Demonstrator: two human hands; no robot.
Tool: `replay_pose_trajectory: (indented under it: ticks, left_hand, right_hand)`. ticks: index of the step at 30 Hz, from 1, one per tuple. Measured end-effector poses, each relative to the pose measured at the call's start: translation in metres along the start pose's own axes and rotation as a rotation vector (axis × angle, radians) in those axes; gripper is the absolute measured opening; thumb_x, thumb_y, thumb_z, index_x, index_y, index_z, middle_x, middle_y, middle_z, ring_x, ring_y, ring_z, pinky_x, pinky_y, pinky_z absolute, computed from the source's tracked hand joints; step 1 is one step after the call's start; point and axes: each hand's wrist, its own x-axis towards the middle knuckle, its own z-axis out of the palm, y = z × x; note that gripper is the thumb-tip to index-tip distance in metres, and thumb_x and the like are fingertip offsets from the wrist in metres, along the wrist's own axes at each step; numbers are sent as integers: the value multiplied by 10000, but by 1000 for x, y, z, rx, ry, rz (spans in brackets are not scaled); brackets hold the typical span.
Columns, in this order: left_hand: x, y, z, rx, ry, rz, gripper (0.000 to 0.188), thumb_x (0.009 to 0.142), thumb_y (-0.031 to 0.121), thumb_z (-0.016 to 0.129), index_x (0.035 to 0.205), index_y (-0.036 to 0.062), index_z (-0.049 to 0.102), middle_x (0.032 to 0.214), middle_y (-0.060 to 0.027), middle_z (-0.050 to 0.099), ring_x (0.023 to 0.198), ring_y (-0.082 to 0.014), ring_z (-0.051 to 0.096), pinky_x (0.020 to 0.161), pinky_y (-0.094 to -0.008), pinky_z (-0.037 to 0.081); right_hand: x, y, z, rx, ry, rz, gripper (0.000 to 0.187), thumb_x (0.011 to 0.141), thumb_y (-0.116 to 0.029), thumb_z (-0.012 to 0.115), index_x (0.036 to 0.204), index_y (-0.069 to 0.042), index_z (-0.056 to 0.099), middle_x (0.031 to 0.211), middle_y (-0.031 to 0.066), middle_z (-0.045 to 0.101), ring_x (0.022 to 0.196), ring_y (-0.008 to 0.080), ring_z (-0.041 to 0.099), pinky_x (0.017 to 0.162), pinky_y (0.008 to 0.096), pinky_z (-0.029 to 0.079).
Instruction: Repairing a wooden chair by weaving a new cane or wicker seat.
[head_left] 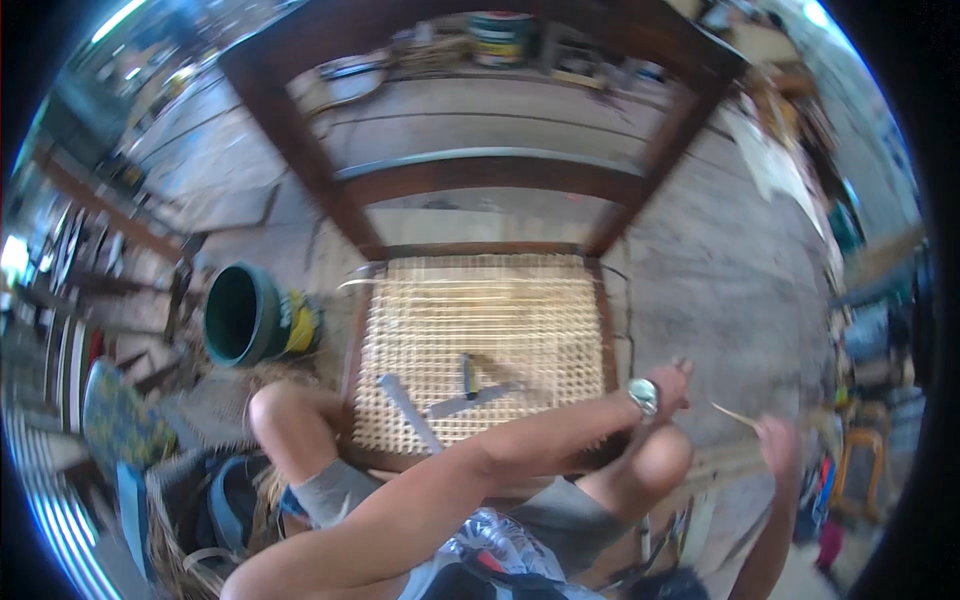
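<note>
A dark wooden chair (487, 178) stands before me, its seat woven with pale open-mesh cane (480, 325). My left arm crosses over the front of the seat, and my left hand (674, 384), with a watch (643, 398) at its wrist, is beyond the right front corner. Its fingers are blurred. Farther right, my right hand (778, 445) is closed on a thin cane strand (735, 413) that points toward the left hand. On the weave lie a grey flat strip (408, 410), a second grey piece (468, 402) and a short dark-and-yellow tool (468, 376).
To the left of the chair, a green bucket (240, 315) lies tipped toward me. A patterned cushion-like piece (125, 415) and loose fibre strips are at lower left. Another bucket (500, 38) stands at the back. My knees flank the seat's front edge.
</note>
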Motion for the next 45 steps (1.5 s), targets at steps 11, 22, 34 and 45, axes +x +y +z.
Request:
replay_pose_trajectory:
  ticks: [11,22,34,45]
  left_hand:
    - [-28,11,-21,-584,-67,45,257,951,283,678,1018,39,726,770,-70,694,685,-110,593,659,-293,491]
    - [-22,-6,-42,-953,131,-162,295,945,284,657,951,-10,689,806,-110,715,618,-168,639,579,-343,506]
    - [-54,-200,-251,487,579,-323,409,950,434,605,994,38,699,880,-172,720,840,-337,692,795,-434,516]
    - [-41,-233,-267,473,404,-542,678,997,610,356,963,24,697,927,-280,678,938,-467,632,841,-524,480]
  right_hand:
    - [82,-106,-67,13,135,-365,109,905,-127,576,850,-72,654,907,116,665,880,369,636,718,447,517]
    - [112,-190,-3,1220,236,80,254,968,-202,645,1089,17,694,900,57,722,844,98,656,758,265,529]
    - [273,-223,150,1584,-474,184,161,935,-135,685,1073,-50,695,830,13,659,675,82,595,559,241,468]
    - [301,-273,167,2284,-709,-220,330,957,-90,640,1276,-7,618,1182,72,676,1050,167,648,934,311,509]
